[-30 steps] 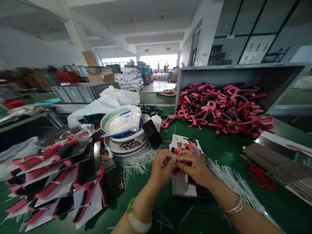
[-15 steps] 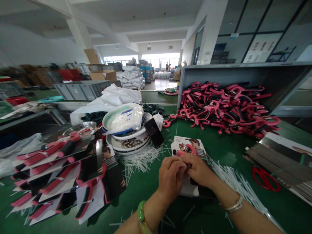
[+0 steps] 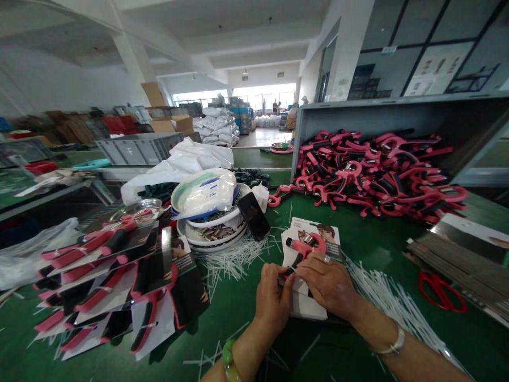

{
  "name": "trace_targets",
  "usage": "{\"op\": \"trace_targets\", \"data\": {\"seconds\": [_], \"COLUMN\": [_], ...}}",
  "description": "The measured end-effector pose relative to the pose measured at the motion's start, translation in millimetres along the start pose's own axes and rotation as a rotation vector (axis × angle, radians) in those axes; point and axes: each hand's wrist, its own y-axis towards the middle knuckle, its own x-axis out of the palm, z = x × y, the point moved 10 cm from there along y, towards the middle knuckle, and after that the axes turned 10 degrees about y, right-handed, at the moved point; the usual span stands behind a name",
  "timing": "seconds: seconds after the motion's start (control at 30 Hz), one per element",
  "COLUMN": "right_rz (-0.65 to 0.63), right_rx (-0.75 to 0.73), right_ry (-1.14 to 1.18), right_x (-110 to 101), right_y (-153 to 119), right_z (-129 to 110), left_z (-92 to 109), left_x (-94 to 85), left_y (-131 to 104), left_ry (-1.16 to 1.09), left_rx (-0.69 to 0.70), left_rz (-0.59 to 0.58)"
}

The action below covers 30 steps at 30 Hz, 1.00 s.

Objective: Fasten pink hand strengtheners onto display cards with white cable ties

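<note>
In front of me, a pink-and-black plier-like hand tool [image 3: 317,242] with a curved jaw lies on a printed backing card [image 3: 296,229], on top of a small stack of cards. My left hand [image 3: 273,295] is closed at the lower end of the tool's black handle, thumb and forefinger pinching there. From the other side, my right hand [image 3: 331,281] pinches a thin white cable tie [image 3: 293,269] at the same handle. Fingers partly hide the tie's loop and the lower card.
Carded tools [image 3: 107,286] are piled at left. Loose cable ties [image 3: 392,297] lie at right, near red scissors [image 3: 441,292] and a stack of cards [image 3: 457,265]. A tipped grey crate [image 3: 397,114] spills pink tools. A phone [image 3: 253,216] leans against stacked bowls [image 3: 214,245].
My hands have drawn apart slightly, uncovering the tool's handle and the tie. My right hand has shifted right, my left a little lower. The view has turned slightly left.
</note>
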Motion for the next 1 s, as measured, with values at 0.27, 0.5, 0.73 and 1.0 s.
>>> {"op": "trace_targets", "data": {"seconds": [0.27,0.5,0.73,1.0], "right_rz": [-0.180,-0.060,0.056,-0.235], "right_rx": [0.106,0.115,-0.014,0.117], "right_ry": [-0.098,-0.011,0.041,-0.007], "right_x": [14.3,10.9,-2.6,9.6], "right_y": [-4.3,-12.2,-19.3,-15.4], "right_z": [8.8,11.9,3.3,-1.8], "left_z": [-13.6,-11.3,-5.7,9.1], "left_x": [6.0,16.3,13.9,13.9], "left_y": [7.7,18.3,24.1,23.6], "left_ry": [-0.046,-0.041,-0.014,0.083], "left_rx": [-0.137,-0.204,-0.112,-0.001], "left_rz": [-0.112,-0.140,-0.152,-0.226]}}
